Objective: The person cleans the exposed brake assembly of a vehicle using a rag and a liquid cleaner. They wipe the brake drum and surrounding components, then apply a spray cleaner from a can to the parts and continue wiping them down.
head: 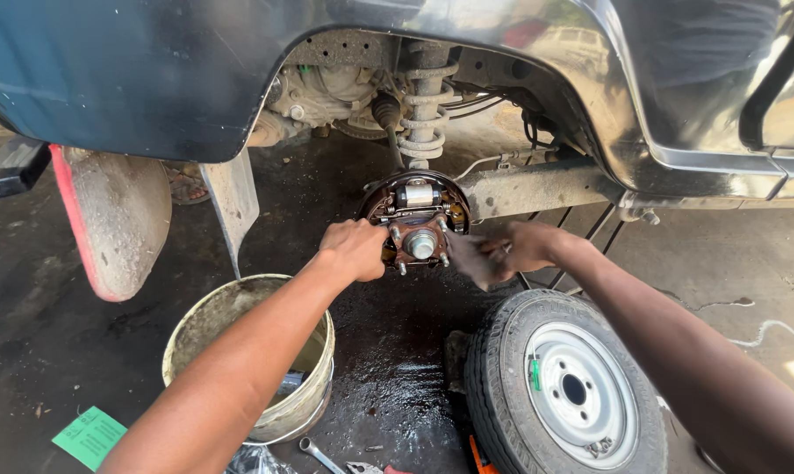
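Left hand [355, 249] fisted, gripping left edge of brake assembly [417, 219] at frame centre. Right hand [502, 252] curled at its right edge, contents indiscernible. Removed wheel [562, 388] lower right, bucket [255, 355] lower left.

The round metal brake assembly [417, 219] is seen in rusty brown, with a silver-grey cylinder at its top and a pale grey hub in its middle, while the curved car body panel [151, 79] above it is painted a dark blue-green. The round plastic bucket [313, 386] is coloured a dirty cream, the rubber tyre [502, 369] is black around a light grey steel rim, and the flat mud flap [116, 219] is grey-brown with a red edge. A small paper sheet [89, 436] is shown in bright green on the dark grey, wet-stained concrete floor [388, 351].
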